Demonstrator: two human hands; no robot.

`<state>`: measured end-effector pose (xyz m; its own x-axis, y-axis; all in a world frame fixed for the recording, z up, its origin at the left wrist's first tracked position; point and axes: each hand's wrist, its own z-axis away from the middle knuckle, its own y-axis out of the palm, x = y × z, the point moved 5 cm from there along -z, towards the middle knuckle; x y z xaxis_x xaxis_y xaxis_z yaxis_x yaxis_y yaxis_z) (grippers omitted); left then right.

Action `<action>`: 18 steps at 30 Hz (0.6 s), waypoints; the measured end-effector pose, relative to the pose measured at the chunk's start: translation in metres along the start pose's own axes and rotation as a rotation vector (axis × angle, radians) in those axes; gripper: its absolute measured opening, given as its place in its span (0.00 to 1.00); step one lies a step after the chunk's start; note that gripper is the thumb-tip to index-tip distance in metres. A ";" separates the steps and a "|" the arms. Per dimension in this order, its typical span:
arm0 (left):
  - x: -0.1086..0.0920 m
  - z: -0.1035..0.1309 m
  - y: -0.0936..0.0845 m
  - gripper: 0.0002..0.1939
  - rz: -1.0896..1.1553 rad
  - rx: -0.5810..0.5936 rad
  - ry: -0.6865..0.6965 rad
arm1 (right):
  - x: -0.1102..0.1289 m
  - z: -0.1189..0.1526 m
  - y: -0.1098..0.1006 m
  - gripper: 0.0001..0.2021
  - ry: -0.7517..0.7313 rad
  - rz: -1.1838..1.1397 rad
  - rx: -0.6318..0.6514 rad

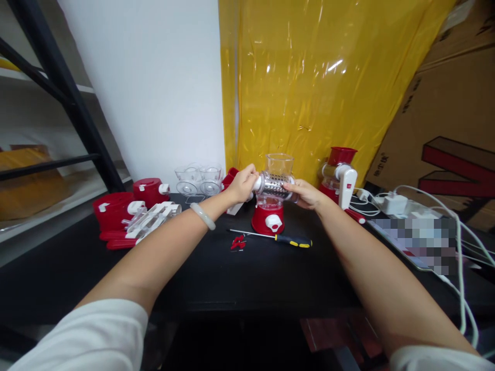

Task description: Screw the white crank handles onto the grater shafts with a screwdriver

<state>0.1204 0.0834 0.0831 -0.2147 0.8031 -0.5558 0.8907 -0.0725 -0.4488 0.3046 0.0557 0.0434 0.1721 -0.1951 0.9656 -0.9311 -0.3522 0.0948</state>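
A metal grater drum (275,185) with small holes lies sideways at the clear plastic housing (280,164), above a red base (268,219) with a white knob. My left hand (245,184) is closed round the white end piece at the drum's left side. At the other side my right hand (303,193) grips the drum's right end, fingers on the metal. In front of the base lies a screwdriver (288,239) with a black and yellow handle. Small red parts (238,242) and screws are beside its shaft.
Red bases (114,211), white and clear parts (157,219) and clear hoppers (199,178) stand at the left. An assembled red and white grater (342,178) is at the back right. Near the right edge are a tablet (406,242), white cables and a charger (394,204).
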 end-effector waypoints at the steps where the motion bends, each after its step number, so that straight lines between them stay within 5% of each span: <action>1: -0.001 0.000 0.000 0.07 -0.003 0.006 0.007 | 0.000 0.000 0.000 0.22 0.000 0.003 0.002; 9: 0.001 0.011 0.002 0.08 -0.014 -0.198 -0.027 | 0.000 0.000 0.000 0.20 0.014 -0.007 0.022; 18: 0.002 -0.001 0.005 0.09 0.050 -0.034 -0.018 | 0.000 -0.005 0.002 0.21 0.031 -0.006 0.016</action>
<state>0.1252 0.0847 0.0803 -0.1770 0.7881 -0.5895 0.9135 -0.0915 -0.3965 0.3010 0.0591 0.0449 0.1678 -0.1647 0.9720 -0.9247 -0.3680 0.0972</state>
